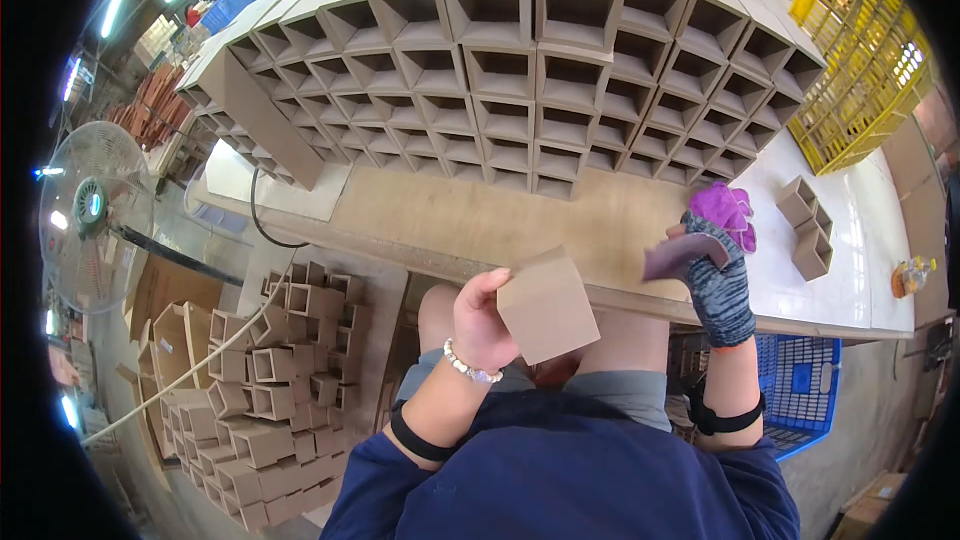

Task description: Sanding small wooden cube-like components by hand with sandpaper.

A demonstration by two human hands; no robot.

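My left hand (484, 316) is bare and wears a bead bracelet. It grips a tan square box (548, 306) above my lap, thumb on the near-left edge; its fingers are mostly hidden behind the box. To the right, my right hand (715, 260) wears a grey knit glove with a bright purple part (724, 214) at the finger end. That hand is closed on a curved, dull purple-brown sheet that looks like sandpaper (682, 256). The sheet is apart from the box.
Stacked open boxes (500, 70) form a wall along the back of the worktable (440, 215). A few loose boxes (806, 225) sit at right, near a yellow crate (860, 60). More boxes (270, 410) pile up low at left, by a fan (95, 205). A blue crate (800, 390) stands below right.
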